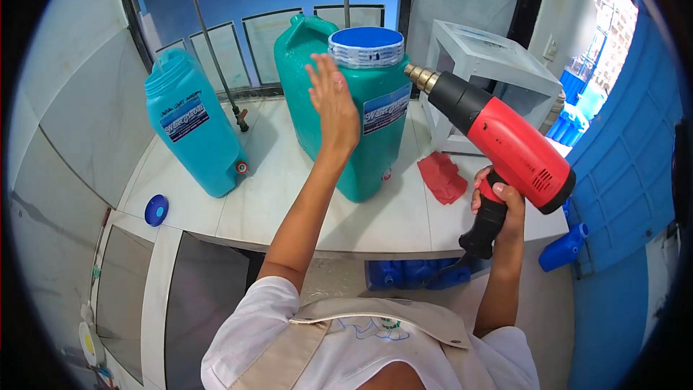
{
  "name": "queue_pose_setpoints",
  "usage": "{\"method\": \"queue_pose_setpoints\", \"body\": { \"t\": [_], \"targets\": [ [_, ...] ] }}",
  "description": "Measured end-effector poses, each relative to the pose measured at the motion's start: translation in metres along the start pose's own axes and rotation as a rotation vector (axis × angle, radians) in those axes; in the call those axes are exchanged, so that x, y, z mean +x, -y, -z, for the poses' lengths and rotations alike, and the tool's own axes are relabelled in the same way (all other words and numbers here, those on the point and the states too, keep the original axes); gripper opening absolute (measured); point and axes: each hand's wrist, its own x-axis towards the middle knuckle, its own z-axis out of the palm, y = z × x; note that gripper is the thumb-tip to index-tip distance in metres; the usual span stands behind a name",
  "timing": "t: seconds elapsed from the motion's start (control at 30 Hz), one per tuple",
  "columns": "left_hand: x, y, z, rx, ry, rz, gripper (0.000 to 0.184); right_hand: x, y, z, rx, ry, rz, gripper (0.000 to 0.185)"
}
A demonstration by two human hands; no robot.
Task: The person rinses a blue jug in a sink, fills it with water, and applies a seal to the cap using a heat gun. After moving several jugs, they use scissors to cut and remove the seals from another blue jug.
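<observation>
A large green water jug [382,152] stands upright on the white tiled counter, its blue cap [366,38] ringed by a printed plastic seal [367,56]. My left hand [334,105] is raised in front of the jug's side, just below and left of the cap, fingers stretched out; whether it touches the jug I cannot tell. My right hand [500,198] is wrapped round the black handle of a red heat gun [516,146]. The gun's metal nozzle [422,78] points at the right side of the seal, close to it.
An uncapped light-blue jug [191,130] stands at left, with a loose blue cap [156,210] near the counter's front edge. A red cloth [442,178] lies right of the green jug, before a white box frame [498,65]. A metal tap [242,119] rises behind. Blue containers [411,273] sit below.
</observation>
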Motion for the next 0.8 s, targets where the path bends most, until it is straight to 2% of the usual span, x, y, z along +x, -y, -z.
{"method": "queue_pose_setpoints", "body": {
  "t": [0.07,0.2,0.3,0.37,0.47,0.6,0.67,0.7,0.77,0.8],
  "targets": [
    [0.003,-0.003,-0.001,0.046,-0.114,-0.043,0.061,0.028,0.002,0.025,0.035,0.020,-0.046,0.035],
    [0.021,-0.019,-0.010,0.016,-0.021,-0.010,0.064,0.102,0.021,0.067,0.083,0.158,-0.160,0.034],
    [0.030,-0.028,-0.024,0.181,-0.029,0.083,0.071,0.161,0.041,0.079,0.097,0.251,-0.209,0.033],
    [0.036,-0.030,-0.033,0.327,-0.189,0.006,0.082,0.197,0.054,0.081,0.107,0.327,-0.253,0.033],
    [0.039,-0.037,-0.039,0.500,-0.132,0.033,0.092,0.247,0.068,0.073,0.046,0.447,-0.316,0.033],
    [0.037,-0.041,-0.038,0.523,-0.153,0.059,0.093,0.281,0.081,0.035,-0.057,0.580,-0.338,0.035],
    [0.038,-0.040,-0.029,0.167,-0.176,0.152,0.090,0.276,0.083,0.018,-0.107,0.615,-0.276,0.036],
    [0.040,-0.036,-0.020,0.174,-0.189,0.151,0.090,0.273,0.085,0.013,-0.158,0.633,-0.207,0.038],
    [0.049,-0.013,0.005,-0.115,-0.271,0.169,0.084,0.267,0.089,0.018,-0.210,0.682,-0.123,0.043],
    [0.055,0.008,0.018,-0.115,-0.272,0.166,0.084,0.265,0.092,0.026,-0.204,0.629,-0.131,0.033]
  ]
}}
